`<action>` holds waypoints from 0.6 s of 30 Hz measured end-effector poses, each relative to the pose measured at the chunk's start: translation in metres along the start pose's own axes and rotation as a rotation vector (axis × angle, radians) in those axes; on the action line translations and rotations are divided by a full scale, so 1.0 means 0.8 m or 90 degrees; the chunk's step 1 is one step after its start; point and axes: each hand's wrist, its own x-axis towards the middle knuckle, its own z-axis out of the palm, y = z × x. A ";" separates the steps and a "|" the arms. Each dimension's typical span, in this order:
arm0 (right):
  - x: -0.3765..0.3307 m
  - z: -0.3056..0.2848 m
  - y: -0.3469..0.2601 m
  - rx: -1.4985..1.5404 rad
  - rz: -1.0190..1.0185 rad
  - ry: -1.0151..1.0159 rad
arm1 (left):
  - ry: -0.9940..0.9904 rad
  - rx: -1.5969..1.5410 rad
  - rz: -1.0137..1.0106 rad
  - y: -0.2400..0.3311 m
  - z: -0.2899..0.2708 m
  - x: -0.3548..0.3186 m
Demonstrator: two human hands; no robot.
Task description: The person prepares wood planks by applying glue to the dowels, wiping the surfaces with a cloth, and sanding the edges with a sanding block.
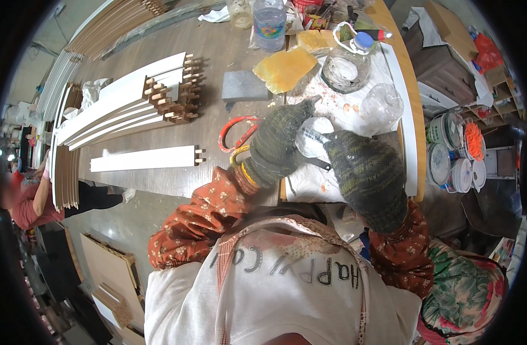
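Both my hands wear dark knitted gloves and meet over the white-covered worktop. My left hand and my right hand are closed on a crumpled clear plastic bag held between them. What the bag holds cannot be made out. Red-handled scissors lie just left of my left hand, and a dark blade tip shows beneath the bag. A single white wooden slat with tenon ends lies on the brown table to the left.
A stack of white tenoned slats lies at the back left. A grey block, yellow sponge, glass jar, clear bottles and crumpled bottle crowd the far side. Lidded tubs sit right. Another person is at the left.
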 end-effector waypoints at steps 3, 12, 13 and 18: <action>-0.007 0.005 0.000 -0.024 0.003 -0.013 | 0.022 0.050 0.048 0.004 -0.001 0.002; 0.001 -0.006 -0.008 -0.134 0.011 -0.096 | -0.085 0.098 0.048 -0.009 0.003 0.005; -0.002 -0.009 -0.004 -0.120 0.006 -0.100 | -0.069 0.092 0.050 -0.010 0.004 0.005; 0.007 -0.020 -0.001 -0.169 0.013 -0.133 | -0.079 0.001 -0.023 -0.011 0.013 0.005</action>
